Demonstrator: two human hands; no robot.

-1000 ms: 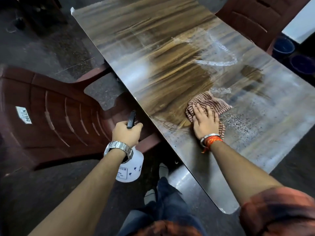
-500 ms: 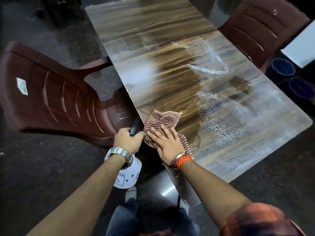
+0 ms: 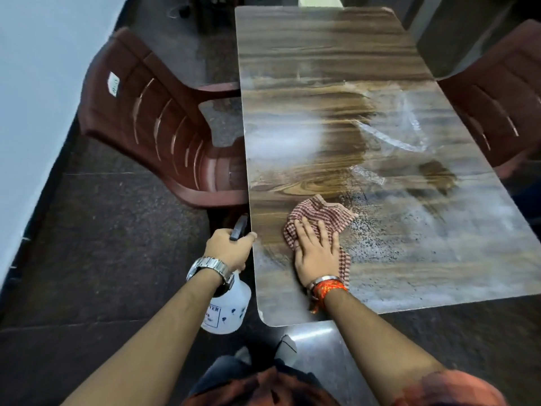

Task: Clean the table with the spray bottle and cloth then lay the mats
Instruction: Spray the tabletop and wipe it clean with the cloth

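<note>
- Maroon plastic chair [image 3: 164, 127], left of frame: is standing pushed up to the table's long edge. Moulded shell, slotted back, glossy finish.
- Left hand [image 3: 231, 247], lower centre-left: is gripping the spray bottle's head with fingers curled round it, black trigger projecting above the knuckles. It is holding the bottle just off the table edge, judged to be keeping it out of the wiping path but ready to use.
- Spray bottle [image 3: 227, 312]: is hanging below that hand, beside the table's near corner. Translucent white plastic, rounded body, printed label.
- Right hand [image 3: 316, 253], lower centre: is lying flat with fingers straight, pressing the cloth down without clasping it. The flat palm is judged to be spreading pressure.
- Cloth [image 3: 319, 218]: is lying crumpled on the tabletop, partly under the palm. Red-and-white checked weave.
- Table [image 3: 322, 48]: glossy wood-grain laminate, rounded corners.
- Spray droplets [image 3: 380, 230]: are beading just right of the cloth, with a hazy film beyond; wiping is judged partway.
- Second maroon chair [image 3: 497, 92]: is standing at the right edge.
- Mats: none are showing.
</note>
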